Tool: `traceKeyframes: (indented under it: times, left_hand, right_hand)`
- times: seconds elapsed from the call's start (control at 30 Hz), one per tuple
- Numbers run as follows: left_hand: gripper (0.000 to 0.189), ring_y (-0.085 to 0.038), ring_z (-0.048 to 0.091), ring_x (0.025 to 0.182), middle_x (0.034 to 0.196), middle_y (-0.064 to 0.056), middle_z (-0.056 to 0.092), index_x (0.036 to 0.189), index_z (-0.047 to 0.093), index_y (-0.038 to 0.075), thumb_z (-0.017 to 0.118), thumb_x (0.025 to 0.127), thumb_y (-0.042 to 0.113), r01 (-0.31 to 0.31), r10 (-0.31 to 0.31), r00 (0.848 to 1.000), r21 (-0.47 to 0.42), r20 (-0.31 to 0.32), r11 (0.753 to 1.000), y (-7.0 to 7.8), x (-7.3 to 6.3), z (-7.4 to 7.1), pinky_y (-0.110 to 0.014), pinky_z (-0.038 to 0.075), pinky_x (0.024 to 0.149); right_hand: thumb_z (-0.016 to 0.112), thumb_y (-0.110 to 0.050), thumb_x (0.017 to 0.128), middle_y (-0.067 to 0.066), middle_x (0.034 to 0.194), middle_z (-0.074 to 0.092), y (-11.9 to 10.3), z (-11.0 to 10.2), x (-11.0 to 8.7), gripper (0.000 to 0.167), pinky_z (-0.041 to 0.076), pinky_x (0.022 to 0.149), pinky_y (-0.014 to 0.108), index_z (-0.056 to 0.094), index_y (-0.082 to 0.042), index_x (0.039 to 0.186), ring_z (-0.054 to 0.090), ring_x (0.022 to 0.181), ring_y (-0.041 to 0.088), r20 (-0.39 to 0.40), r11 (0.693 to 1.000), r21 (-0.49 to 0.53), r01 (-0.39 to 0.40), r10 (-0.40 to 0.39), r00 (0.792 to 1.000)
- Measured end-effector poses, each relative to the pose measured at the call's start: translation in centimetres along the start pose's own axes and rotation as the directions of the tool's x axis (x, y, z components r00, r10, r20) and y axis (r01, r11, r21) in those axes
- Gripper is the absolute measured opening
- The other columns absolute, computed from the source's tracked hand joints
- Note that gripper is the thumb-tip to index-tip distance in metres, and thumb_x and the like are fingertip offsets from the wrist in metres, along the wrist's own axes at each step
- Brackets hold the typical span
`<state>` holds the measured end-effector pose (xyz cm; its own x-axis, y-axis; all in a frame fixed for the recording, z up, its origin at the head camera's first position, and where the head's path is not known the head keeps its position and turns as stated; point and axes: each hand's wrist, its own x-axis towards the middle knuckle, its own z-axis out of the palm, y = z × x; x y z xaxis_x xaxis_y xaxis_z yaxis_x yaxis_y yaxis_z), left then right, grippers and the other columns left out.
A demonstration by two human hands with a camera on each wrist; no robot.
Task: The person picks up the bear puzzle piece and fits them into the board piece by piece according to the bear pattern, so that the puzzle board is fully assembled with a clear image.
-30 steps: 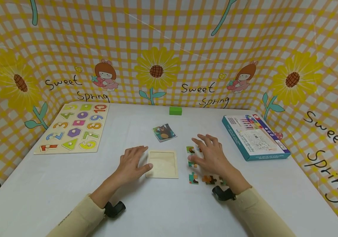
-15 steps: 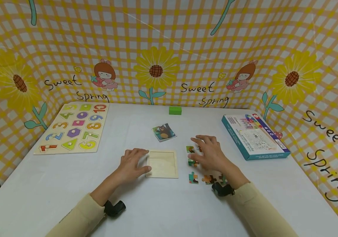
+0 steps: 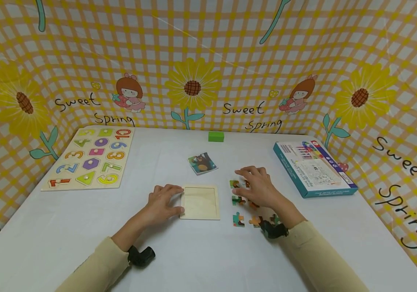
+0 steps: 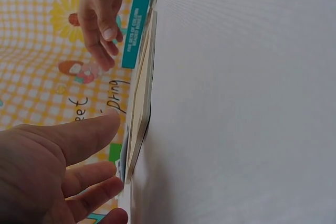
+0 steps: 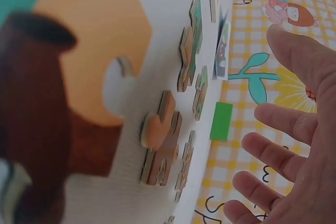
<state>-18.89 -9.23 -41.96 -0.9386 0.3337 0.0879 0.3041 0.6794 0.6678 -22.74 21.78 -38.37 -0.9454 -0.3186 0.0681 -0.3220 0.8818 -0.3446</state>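
A shallow wooden puzzle tray (image 3: 199, 202) lies on the white table in front of me. At its left edge is my left hand (image 3: 162, 205), thumb and fingers spread apart; whether the fingertips touch the rim, I cannot tell. My right hand (image 3: 259, 188) hovers over several jigsaw pieces (image 3: 238, 219) to the right of the tray, partly hiding them. In the right wrist view, the right hand (image 5: 310, 129) has relaxed fingers with nothing between them, and jigsaw pieces (image 5: 160, 135) lie flat below. The left wrist view shows the left hand (image 4: 58, 166) beside the tray (image 4: 139, 108).
Behind the tray lies a small bear picture card (image 3: 203, 163), with a green block (image 3: 216, 136) farther back. A number-and-shape peg board (image 3: 91, 158) occupies the back left. At the right rests a teal-sided box (image 3: 314, 168). A checked cloth wall (image 3: 201, 36) surrounds the table.
My left hand has lowered slightly, its thumb drawing back from over the tray to its left edge. The right hand has shifted only slightly above the jigsaw pieces.
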Motion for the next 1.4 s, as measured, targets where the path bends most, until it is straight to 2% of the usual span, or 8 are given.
traceKeyframes:
  times: [0.23, 0.43, 0.77, 1.07, 1.4]
  left_hand:
    - [0.051, -0.027, 0.039, 0.108, 0.133, -0.005, 0.054, 0.125, 0.059, 0.008, 0.075, 0.077, 0.018, 0.015, -0.015, 1.000, 0.008, 0.014, 1.000, -0.3, 0.2, 0.1, -0.045, 0.027, 0.086]
    - [0.050, -0.027, 0.039, 0.109, 0.135, -0.005, 0.054, 0.123, 0.061, 0.009, 0.076, 0.076, 0.017, 0.000, 0.000, 1.000, 0.012, 0.016, 1.000, -0.5, 0.1, 0.2, -0.045, 0.027, 0.086]
    - [0.048, -0.026, 0.038, 0.107, 0.135, -0.005, 0.054, 0.120, 0.063, 0.009, 0.076, 0.075, 0.016, -0.029, 0.029, 0.999, 0.000, 0.013, 1.000, -0.7, -0.1, 0.1, -0.043, 0.025, 0.085]
    - [0.048, -0.023, 0.039, 0.106, 0.136, -0.001, 0.054, 0.121, 0.063, 0.012, 0.076, 0.075, 0.020, -0.039, 0.039, 0.999, 0.032, 0.018, 0.999, -0.9, 0.2, 0.3, -0.041, 0.025, 0.084]
    - [0.048, -0.024, 0.039, 0.106, 0.135, -0.001, 0.054, 0.120, 0.063, 0.012, 0.077, 0.075, 0.021, -0.052, 0.052, 0.998, 0.035, 0.019, 0.998, -0.7, 0.2, 0.4, -0.042, 0.025, 0.084]
  right_hand:
    - [0.068, -0.037, 0.084, 0.016, 0.137, 0.044, 0.4, -0.1, 0.3, 0.060, 0.032, 0.094, 0.055, 0.051, -0.012, 0.135, 0.034, 0.118, 0.037, 0.021, 0.999, 0.037, -0.016, 0.016, 1.000]
    - [0.068, -0.035, 0.085, 0.015, 0.134, 0.046, 0.8, -0.1, 0.7, 0.057, 0.031, 0.095, 0.055, 0.052, -0.013, 0.134, 0.033, 0.119, 0.037, 0.042, 0.998, 0.057, -0.034, 0.032, 0.999]
    - [0.066, -0.024, 0.085, 0.016, 0.124, 0.053, 1.0, 0.1, 1.0, 0.046, 0.031, 0.091, 0.052, 0.058, -0.010, 0.128, 0.038, 0.112, 0.037, 0.049, 0.999, 0.034, -0.033, 0.032, 0.998]
    - [0.066, -0.024, 0.085, 0.015, 0.125, 0.054, 0.9, 0.3, 1.7, 0.041, 0.033, 0.089, 0.050, 0.061, -0.011, 0.124, 0.040, 0.109, 0.035, 0.094, 0.997, 0.010, -0.080, 0.078, 0.992]
    - [0.066, -0.023, 0.086, 0.014, 0.121, 0.056, 1.4, 0.7, 2.2, 0.038, 0.034, 0.084, 0.045, 0.063, -0.012, 0.122, 0.042, 0.104, 0.032, 0.125, 0.997, 0.013, -0.082, 0.080, 0.989]
